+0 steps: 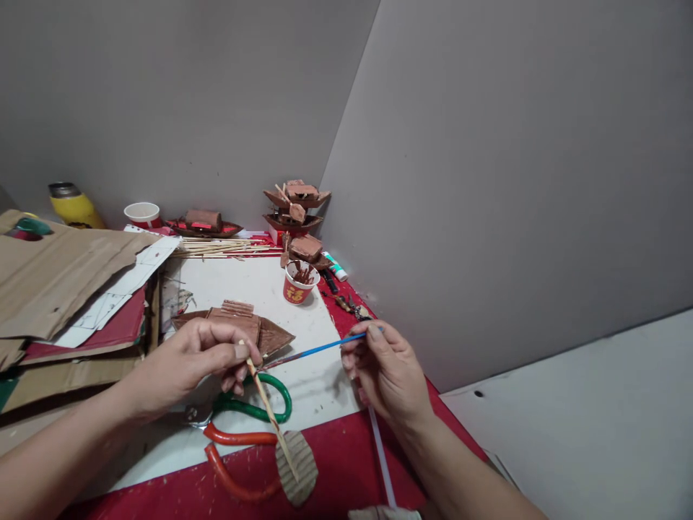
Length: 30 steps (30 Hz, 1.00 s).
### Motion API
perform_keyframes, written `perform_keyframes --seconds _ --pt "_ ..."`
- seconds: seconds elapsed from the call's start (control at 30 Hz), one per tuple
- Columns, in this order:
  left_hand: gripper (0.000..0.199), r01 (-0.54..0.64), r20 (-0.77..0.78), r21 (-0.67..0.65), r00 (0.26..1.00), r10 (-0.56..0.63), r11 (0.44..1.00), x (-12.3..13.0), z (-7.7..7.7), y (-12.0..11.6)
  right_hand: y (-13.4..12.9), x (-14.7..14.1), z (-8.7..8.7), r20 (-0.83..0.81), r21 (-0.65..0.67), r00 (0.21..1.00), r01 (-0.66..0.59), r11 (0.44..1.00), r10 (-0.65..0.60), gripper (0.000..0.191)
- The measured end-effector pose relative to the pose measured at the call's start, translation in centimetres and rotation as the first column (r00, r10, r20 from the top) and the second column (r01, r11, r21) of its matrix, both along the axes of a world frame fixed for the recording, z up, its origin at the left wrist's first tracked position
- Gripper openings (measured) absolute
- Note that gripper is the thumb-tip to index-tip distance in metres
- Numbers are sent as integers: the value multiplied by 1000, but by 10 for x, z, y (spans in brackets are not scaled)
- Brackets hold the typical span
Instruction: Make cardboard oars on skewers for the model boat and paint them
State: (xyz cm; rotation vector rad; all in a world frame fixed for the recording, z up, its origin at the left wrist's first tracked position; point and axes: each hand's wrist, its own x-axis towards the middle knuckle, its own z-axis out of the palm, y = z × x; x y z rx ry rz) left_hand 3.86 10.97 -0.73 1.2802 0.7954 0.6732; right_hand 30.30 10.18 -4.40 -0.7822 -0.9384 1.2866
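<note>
My left hand (203,357) pinches the upper end of a model paddle (271,412), a thin wooden stick with an oval corrugated cardboard blade pointing down toward me. Brown marks show along the stick. My right hand (387,372) is closed on a slim blue paintbrush (325,347); its brown-stained tip points left, close to the stick by my left fingers, and I cannot tell if they touch. Behind my left hand lies a brown model boat (276,336), partly hidden. Below are scissors (286,397) with green and orange handles, partly covered by the paddle.
A red paper cup (297,292) with brown paint inside stands beyond the brush. Several finished boats (297,191) stack by the wall corner. Thin sticks (227,248), a white cup (142,215) and a yellow bottle (76,209) sit at the back. Cardboard sheets (70,274) pile up left.
</note>
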Motion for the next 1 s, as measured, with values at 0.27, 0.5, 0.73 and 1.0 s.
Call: perform_keyframes --seconds 0.27,0.5,0.73,1.0 --pt "21 -11 20 15 1000 11 1000 -3 2 2 -2 3 0 2 -33 1000 -28 999 28 24" --pt "22 33 27 -3 999 -33 999 0 1 -1 1 1 0 -12 -9 1000 6 1000 -6 24" --pt "22 28 65 21 997 -29 999 -3 2 1 1 3 1 -11 -9 1000 12 1000 -12 24" --pt "20 9 17 65 1000 -10 998 -4 2 1 -1 1 1 -16 1 1000 4 1000 -4 23"
